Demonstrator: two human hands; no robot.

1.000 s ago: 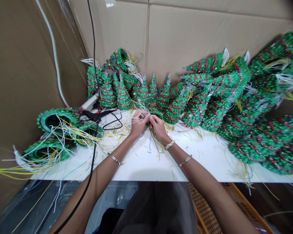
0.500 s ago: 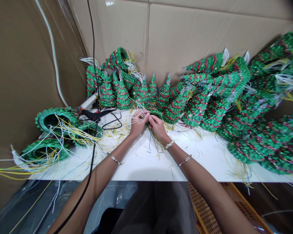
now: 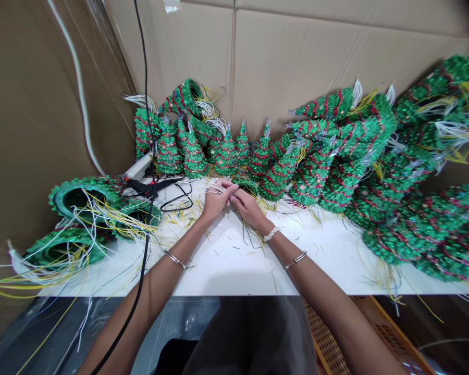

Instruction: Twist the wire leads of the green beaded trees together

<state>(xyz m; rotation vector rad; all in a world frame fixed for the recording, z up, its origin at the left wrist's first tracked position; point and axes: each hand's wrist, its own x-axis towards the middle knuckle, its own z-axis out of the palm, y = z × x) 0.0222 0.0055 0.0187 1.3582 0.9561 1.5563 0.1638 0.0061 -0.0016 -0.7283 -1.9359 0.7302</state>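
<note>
My left hand (image 3: 218,199) is closed around a bunch of thin white wires (image 3: 214,186) that fan out above its fingers. Against it, fingertip to fingertip, my right hand (image 3: 247,204) is pinched; the wire ends between the fingers are too small to make out. Just beyond both hands lies a green tinsel Christmas tree (image 3: 245,183), its base toward me and partly covered by the fingers. Small upright trees with red garland, such as this tinsel tree (image 3: 260,156), stand right behind.
Hollow tree cones (image 3: 68,195) trailing yellow and white wires lie at left, near a black glue gun (image 3: 150,186) with its cord. More trees (image 3: 391,219) are heaped at right. Wire clippings litter the white table (image 3: 222,271). A black cable (image 3: 145,245) hangs across my left forearm.
My hands have drawn closer together, and the white wires now lie lower and flatter over the left hand. The whole view has shifted slightly.
</note>
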